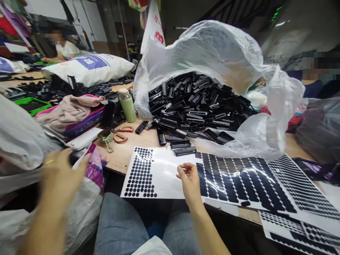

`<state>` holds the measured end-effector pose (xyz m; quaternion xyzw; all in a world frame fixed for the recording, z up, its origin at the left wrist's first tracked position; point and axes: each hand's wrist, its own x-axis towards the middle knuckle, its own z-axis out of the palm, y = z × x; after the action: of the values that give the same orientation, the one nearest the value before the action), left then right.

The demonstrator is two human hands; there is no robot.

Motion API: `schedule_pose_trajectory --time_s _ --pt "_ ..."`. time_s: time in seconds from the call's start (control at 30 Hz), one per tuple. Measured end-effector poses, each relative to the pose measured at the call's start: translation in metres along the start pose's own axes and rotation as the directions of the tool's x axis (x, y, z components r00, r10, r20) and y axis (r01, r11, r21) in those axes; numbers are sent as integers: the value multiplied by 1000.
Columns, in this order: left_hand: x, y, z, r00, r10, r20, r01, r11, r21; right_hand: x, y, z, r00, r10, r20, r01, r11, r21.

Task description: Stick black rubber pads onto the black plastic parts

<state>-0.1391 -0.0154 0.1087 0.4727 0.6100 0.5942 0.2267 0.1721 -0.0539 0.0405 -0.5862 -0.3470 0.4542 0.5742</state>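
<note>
My right hand (190, 180) rests on a white backing sheet (164, 177) at the table's near edge. Its fingers are curled in a pinch beside rows of black oval stickers (239, 180); what they hold is too small to see. A block of black round stickers (139, 173) fills the sheet's left end. My left hand (62, 177) is smeared by motion, low at the left, over a white plastic bag (87, 209). Behind the sheet, a clear bag (212, 46) spills a heap of black plastic parts (196, 102). A few loose parts (183, 148) lie at the sheet's far edge.
More sticker sheets (300, 187) overlap at the right. A green bottle (127, 104), orange scissors (120, 134) and a small cup (105, 135) stand left of the heap. A pink basket with cloth (79, 113) and a white sack (90, 67) lie farther left. Other people sit at the back.
</note>
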Motion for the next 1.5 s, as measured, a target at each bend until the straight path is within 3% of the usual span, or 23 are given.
schedule_pose_trajectory --time_s 0.03,0.07,0.1,0.13,0.17,0.23,0.3,0.4,0.47,0.57,0.67,0.73,0.8,0.9,1.0,1.07,1.17,1.27,1.5 --pt "-5 2 40 997 80 17 -82 987 139 0 1 -3 1000 -3 -7 3 1000 -15" --pt "-9 4 82 982 116 146 -147 963 224 0 1 -6 1000 -7 -14 7 999 -33" --pt "-13 5 124 938 129 322 -212 948 236 -1 2 -10 1000 -14 -20 13 998 -59" --pt "-16 4 162 898 135 419 -240 948 209 -1 2 -13 999 -22 -23 20 995 -95" --pt "-16 2 196 884 126 450 -240 949 206 -1 2 -16 999 -30 -21 27 989 -143" --pt "-11 -7 242 882 79 464 -210 948 238 2 2 -16 999 -41 16 44 963 -267" --pt "0 -20 259 895 23 445 -168 942 291 11 4 -7 992 -49 115 91 914 -396" --pt "19 -36 240 907 -17 421 -140 929 341 33 11 27 946 -74 315 247 794 -556" --pt "27 -40 211 913 -21 408 -139 924 357 49 16 55 914 -76 399 343 669 -659" --pt "29 -41 165 918 -37 395 -110 934 341 66 22 87 902 -28 431 378 531 -758" --pt "22 -41 127 887 -181 426 147 983 110 72 26 99 906 4 424 362 513 -778" --pt "16 -43 111 830 -289 478 349 936 -41 73 28 99 907 9 421 357 511 -781" --pt "11 -46 100 785 -355 508 453 888 -80 71 28 97 908 3 419 357 518 -777" --pt "5 -47 92 737 -436 517 534 844 -50 63 18 90 907 -31 419 359 577 -734" --pt "-4 -41 91 665 -497 558 586 810 24 49 -2 81 900 -127 418 349 783 -515" --pt "-11 -34 94 626 -505 595 600 798 46 38 -17 76 877 -183 445 358 866 -348" --pt "-23 -21 101 586 -481 652 606 795 43 25 -31 72 849 -198 489 374 880 -293" --pt "-32 -13 107 560 -465 685 605 795 45 18 -34 69 867 -192 460 362 876 -318" --pt "-44 -3 116 549 -447 706 593 804 47 16 -30 57 894 -199 401 353 864 -359"
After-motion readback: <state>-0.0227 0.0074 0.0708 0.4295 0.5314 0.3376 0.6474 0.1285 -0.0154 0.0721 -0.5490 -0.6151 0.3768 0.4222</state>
